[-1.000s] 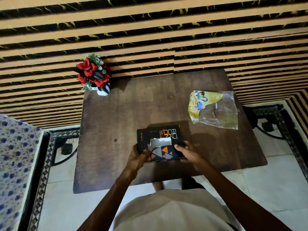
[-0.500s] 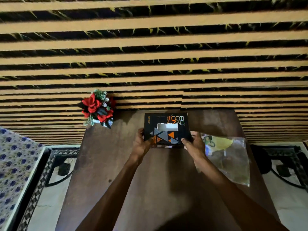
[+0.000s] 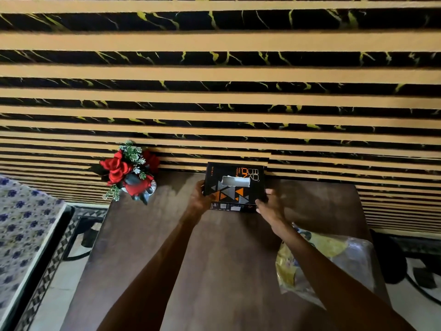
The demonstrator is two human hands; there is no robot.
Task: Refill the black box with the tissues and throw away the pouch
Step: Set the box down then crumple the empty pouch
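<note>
The black box (image 3: 235, 185), printed with orange and grey triangles, has white tissue showing in its top slot. It is at the far edge of the brown table (image 3: 214, 259), close to the striped wall. My left hand (image 3: 199, 199) grips its left side and my right hand (image 3: 268, 204) grips its right near corner. The clear plastic pouch (image 3: 341, 259) with yellow print lies flat on the table's right side, partly hidden under my right forearm.
A vase of red artificial roses (image 3: 130, 172) stands at the table's far left corner. The black-and-tan striped wall (image 3: 214, 91) rises right behind the table. A blue-flowered bed (image 3: 21, 223) is at the left, tiled floor around it.
Both hands have carried the box from the table's near edge to its far edge by the wall. The view has tilted up, so the pouch now sits lower right.
</note>
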